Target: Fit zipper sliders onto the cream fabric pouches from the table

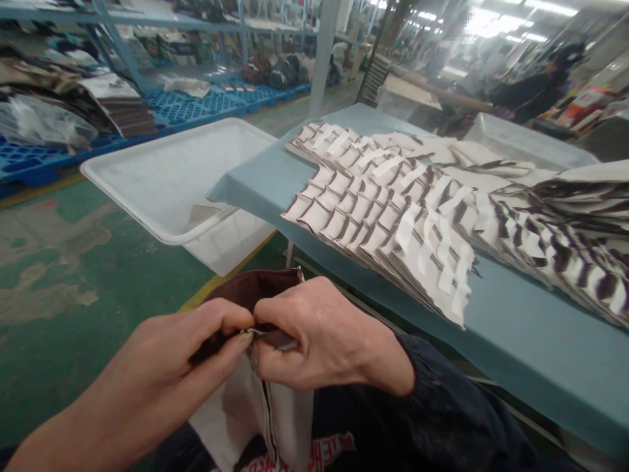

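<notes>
Low in the middle of the head view hangs a sewn fabric piece [289, 419], off-white on one side and dark brown on the other, with a seam running down it. My left hand [196, 347] pinches its upper edge at the seam between thumb and forefinger. Right beside it my right hand [324, 334] is closed on the same edge, the fingertips of both hands almost touching. The brown side [260, 285] shows behind my fingers. What lies exactly between the fingertips is mostly hidden.
Overlapping rows of off-white fabric pieces [363, 203] with brown edges lie on a blue-grey table [531, 341] to the right. A white plastic tub [171, 157] stands left of it. Blue pallets [211, 98] with piled goods are behind; a blurred person [535, 85] is far right.
</notes>
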Tool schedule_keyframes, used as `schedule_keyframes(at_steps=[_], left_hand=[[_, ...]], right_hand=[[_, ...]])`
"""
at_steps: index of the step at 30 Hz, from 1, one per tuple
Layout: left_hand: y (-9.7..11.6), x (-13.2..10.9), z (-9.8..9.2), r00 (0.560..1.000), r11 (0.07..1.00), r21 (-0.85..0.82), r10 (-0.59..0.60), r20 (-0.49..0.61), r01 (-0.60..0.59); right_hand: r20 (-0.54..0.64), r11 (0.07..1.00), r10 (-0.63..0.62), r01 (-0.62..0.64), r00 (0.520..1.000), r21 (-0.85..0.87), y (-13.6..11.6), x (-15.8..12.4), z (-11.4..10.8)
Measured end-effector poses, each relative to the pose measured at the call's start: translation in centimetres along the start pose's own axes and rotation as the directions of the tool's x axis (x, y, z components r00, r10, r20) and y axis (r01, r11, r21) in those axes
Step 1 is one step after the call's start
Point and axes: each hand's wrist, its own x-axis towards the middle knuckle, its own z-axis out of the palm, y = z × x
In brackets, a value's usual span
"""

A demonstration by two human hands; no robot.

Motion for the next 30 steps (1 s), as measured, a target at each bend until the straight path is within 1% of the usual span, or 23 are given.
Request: schedule_keyframes(at_steps=[2, 4, 7, 9, 11, 14, 16, 19, 21, 23, 25, 26, 28, 30], left_hand=[[0.0, 0.7, -0.4, 0.999, 1.000, -0.008, -0.013, 0.051, 0.013], [0.3, 1.4, -0.6, 0.999, 1.000, -0.017, -0.001, 0.034, 0.001], [0.6, 2.6, -0.5, 1.000, 0.999, -0.042, 0.018, 0.004, -0.018], [0.5, 3.3, -0.4, 1.000, 0.998, -0.059, 0.010, 0.024, -0.008], [0.2, 3.8, -0.3, 0.998, 0.997, -0.070, -0.008, 0.058, 0.012], [-0.3, 4.5, -0.3, 0.992, 0.997, -0.074, -0.026, 0.124, 0.035], [-0.5, 5.0, -0.4, 0.983, 0.996, -0.076, -0.030, 0.182, 0.045], [-1.0, 5.9, -0.6, 0.958, 0.995, -0.082, -0.037, 0.284, 0.063], [-1.5, 6.3, -0.6, 0.954, 0.996, -0.067, -0.039, 0.296, 0.062], [-2.0, 6.3, -0.3, 0.970, 0.997, -0.055, -0.042, 0.239, 0.057], [-2.5, 5.8, 0.2, 0.988, 0.995, -0.061, -0.067, 0.143, 0.076], [-2.7, 5.4, 0.5, 0.992, 0.993, -0.072, -0.086, 0.097, 0.093], [-2.8, 4.5, 1.2, 0.993, 0.989, -0.089, -0.117, 0.027, 0.119], [-2.8, 3.5, 1.8, 0.990, 0.987, -0.089, -0.138, -0.016, 0.137]], right_hand=[[0.003, 0.995, 0.016, -0.017, 1.000, 0.097, 0.8, 0.1, 0.5], [-0.003, 0.978, 0.029, -0.027, 1.000, 0.208, 1.7, 0.2, 0.9], [0.041, 0.932, 0.027, -0.040, 0.999, 0.359, 2.9, 0.4, 1.2], [0.063, 0.915, 0.037, -0.060, 0.997, 0.400, 3.5, 0.4, 1.3], [0.041, 0.923, 0.067, -0.078, 0.997, 0.377, 3.8, 0.4, 1.4], [-0.007, 0.956, 0.090, -0.084, 0.996, 0.282, 4.1, 0.3, 1.5], [-0.032, 0.979, 0.074, -0.067, 0.997, 0.191, 4.3, 0.4, 1.6], [-0.063, 0.999, 0.035, -0.033, 0.997, 0.028, 4.9, 0.9, 1.6], [-0.121, 0.999, -0.004, 0.000, 0.993, -0.033, 5.3, 1.0, 1.7], [-0.256, 0.999, -0.033, 0.023, 0.966, -0.040, 5.4, 0.9, 2.1], [-0.423, 1.000, -0.005, -0.002, 0.906, -0.017, 5.4, 0.5, 2.9], [-0.483, 0.999, 0.036, -0.039, 0.875, 0.003, 5.2, 0.2, 3.5], [-0.545, 0.988, 0.150, -0.138, 0.825, 0.064, 4.8, -0.4, 5.0], [-0.553, 0.963, 0.270, -0.226, 0.789, 0.148, 4.3, -0.9, 6.7]])
